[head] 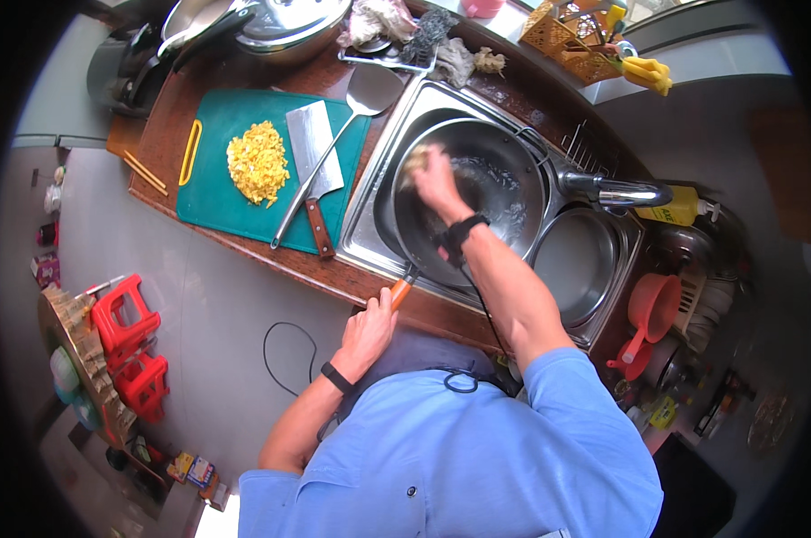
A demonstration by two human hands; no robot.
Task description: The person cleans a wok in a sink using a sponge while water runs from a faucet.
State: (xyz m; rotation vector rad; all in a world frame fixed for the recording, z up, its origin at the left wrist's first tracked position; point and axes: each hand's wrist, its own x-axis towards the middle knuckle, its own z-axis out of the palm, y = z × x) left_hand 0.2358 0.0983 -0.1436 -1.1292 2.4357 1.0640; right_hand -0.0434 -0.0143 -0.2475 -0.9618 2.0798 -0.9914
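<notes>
A large dark wok (493, 235) sits in the left bowl of the steel sink (362, 245), with some water and suds inside. My left hand (372, 327) grips its orange-brown handle (401, 293) at the counter's front edge. Inside the wok, my right hand (439, 185) holds a tan scrubbing pad (416, 161) against the upper left wall. Motion blurs that hand and the pad, so the pad's exact kind is unclear. To the right, a round metal basin (574, 265) holds cloudy liquid below the chrome faucet (631, 191).
Left of the sink lies a green cutting board (210, 144) with chopped yellow food (257, 163), a cleaver (311, 138) and a metal wok spatula (375, 87) lying across the blade. A yellow soap bottle (674, 207) and red dipper (654, 306) stand right. Red stools (126, 313) are on the floor.
</notes>
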